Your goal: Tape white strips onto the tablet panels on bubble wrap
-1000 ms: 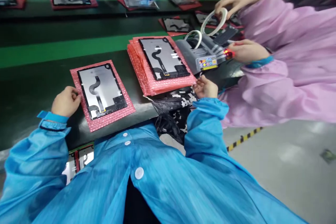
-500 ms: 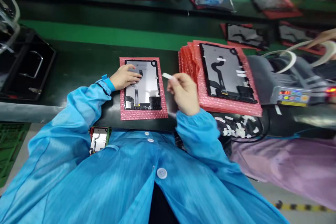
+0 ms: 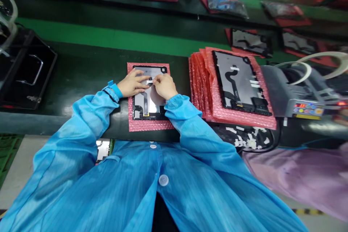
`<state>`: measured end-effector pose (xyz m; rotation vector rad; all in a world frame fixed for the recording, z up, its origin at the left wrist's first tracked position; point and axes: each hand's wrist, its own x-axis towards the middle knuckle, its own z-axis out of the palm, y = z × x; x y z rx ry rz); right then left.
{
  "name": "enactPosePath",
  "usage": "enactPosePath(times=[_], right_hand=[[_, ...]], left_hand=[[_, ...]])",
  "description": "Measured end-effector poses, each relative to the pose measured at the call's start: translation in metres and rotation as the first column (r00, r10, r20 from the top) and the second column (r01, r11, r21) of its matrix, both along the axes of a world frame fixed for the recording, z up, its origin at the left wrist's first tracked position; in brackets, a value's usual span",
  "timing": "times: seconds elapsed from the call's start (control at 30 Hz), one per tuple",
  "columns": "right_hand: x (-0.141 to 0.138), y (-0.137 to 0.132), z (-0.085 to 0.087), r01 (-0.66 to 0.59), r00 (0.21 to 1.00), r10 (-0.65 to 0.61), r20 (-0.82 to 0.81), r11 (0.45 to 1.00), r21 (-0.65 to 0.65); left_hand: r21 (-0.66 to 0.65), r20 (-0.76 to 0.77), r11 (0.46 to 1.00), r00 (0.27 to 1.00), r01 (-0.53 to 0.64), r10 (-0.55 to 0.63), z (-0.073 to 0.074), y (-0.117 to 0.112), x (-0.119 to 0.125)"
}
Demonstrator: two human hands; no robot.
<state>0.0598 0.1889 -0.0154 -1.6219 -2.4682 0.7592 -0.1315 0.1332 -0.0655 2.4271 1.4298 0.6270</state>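
A tablet screen panel (image 3: 156, 103) lies back side up on a pink bubble-wrap bag (image 3: 148, 126) in front of me. My left hand (image 3: 133, 84) rests on its left side with the fingers stretched out, their tips by the dark flex cable. A short strip of white tape (image 3: 149, 81) lies across the upper end of that cable. My right hand (image 3: 164, 86) pinches the right end of the tape between thumb and finger. Part of the panel's right side is hidden under my right hand and sleeve.
On the right, another screen panel (image 3: 240, 79) tops a stack of pink bubble-wrap bags (image 3: 201, 83). Beside it stands a grey tape dispenser (image 3: 285, 87) with a lit display. White tape scraps (image 3: 250, 139) lie near the table edge. A black box (image 3: 25, 69) stands left.
My right hand has moved left with the white tape, from beside the panel to the flex cable on it. My left hand stays on the panel.
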Motion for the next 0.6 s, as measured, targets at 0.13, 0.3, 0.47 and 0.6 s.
enactPosePath(times=[0.13, 0.3, 0.47, 0.6], right_hand=[[-0.007, -0.003, 0.005, 0.009, 0.998, -0.010, 0.070, 1.000, 0.016], [-0.010, -0.008, 0.009, 0.002, 0.993, -0.008, 0.116, 0.999, 0.049], [-0.013, -0.012, 0.014, -0.008, 0.987, 0.000, 0.159, 0.999, 0.049], [-0.013, -0.011, 0.009, 0.072, 0.988, -0.086, 0.129, 0.991, 0.111]], left_hand=[[0.051, -0.008, 0.999, 1.000, 0.003, -0.003, 0.000, 0.000, 0.001], [0.081, -0.065, 0.997, 0.998, 0.018, -0.013, 0.004, -0.002, 0.005], [0.080, -0.084, 0.996, 0.996, 0.032, -0.025, 0.005, -0.004, 0.008], [0.075, -0.103, 0.996, 0.994, 0.039, -0.031, 0.005, -0.004, 0.006]])
